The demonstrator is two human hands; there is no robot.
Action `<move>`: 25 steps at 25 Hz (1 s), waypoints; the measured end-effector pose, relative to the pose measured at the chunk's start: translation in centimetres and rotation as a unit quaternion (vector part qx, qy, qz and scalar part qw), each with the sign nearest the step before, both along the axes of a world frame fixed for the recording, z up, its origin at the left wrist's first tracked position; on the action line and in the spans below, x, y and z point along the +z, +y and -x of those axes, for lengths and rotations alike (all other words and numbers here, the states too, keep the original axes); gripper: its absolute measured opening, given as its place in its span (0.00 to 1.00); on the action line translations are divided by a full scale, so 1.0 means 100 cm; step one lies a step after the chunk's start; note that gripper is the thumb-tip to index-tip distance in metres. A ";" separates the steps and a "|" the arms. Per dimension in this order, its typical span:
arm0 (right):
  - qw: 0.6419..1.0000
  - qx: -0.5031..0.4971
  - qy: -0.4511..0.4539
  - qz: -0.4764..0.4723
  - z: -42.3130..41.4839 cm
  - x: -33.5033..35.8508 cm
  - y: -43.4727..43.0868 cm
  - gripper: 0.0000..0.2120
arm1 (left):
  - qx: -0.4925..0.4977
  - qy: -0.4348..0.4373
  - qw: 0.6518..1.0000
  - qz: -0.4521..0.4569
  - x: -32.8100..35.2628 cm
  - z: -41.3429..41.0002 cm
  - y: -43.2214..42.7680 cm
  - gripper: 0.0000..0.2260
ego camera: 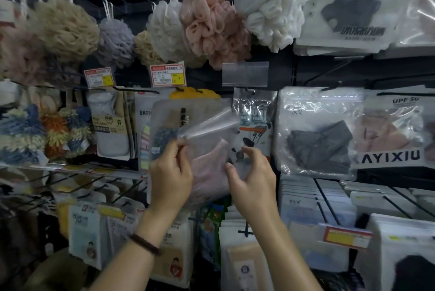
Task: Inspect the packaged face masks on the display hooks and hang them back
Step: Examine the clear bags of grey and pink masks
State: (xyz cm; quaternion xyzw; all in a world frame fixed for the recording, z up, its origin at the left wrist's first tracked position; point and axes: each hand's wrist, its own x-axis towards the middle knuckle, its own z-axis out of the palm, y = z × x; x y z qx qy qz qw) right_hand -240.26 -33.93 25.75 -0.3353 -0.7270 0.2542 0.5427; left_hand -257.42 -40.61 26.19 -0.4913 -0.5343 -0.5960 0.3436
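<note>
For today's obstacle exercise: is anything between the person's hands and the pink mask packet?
Nothing visible. The left hand pinches the pink mask packet at its left edge; the right hand grips its right side.

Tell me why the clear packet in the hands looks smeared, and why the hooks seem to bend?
Head view: the clear packet held by the left hand and right hand is streaked by motion blur and glare; head view: the wide-angle lens bows the display hooks near the edges; head view: the top is dark, the bath sponges at far left soft.
</note>
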 end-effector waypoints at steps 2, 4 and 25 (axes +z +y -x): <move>0.999 0.006 0.034 0.000 0.001 0.002 -0.016 0.27 | -0.010 -0.049 0.998 -0.047 -0.005 -0.021 -0.014 0.04; 0.998 0.015 0.052 0.008 -0.001 0.002 -0.031 0.31 | -0.031 -0.127 0.988 -0.083 -0.011 -0.041 -0.028 0.05; 0.901 0.195 0.307 0.235 -0.017 -0.051 -0.041 0.04 | -0.345 -0.483 0.803 0.047 -0.053 -0.039 -0.125 0.19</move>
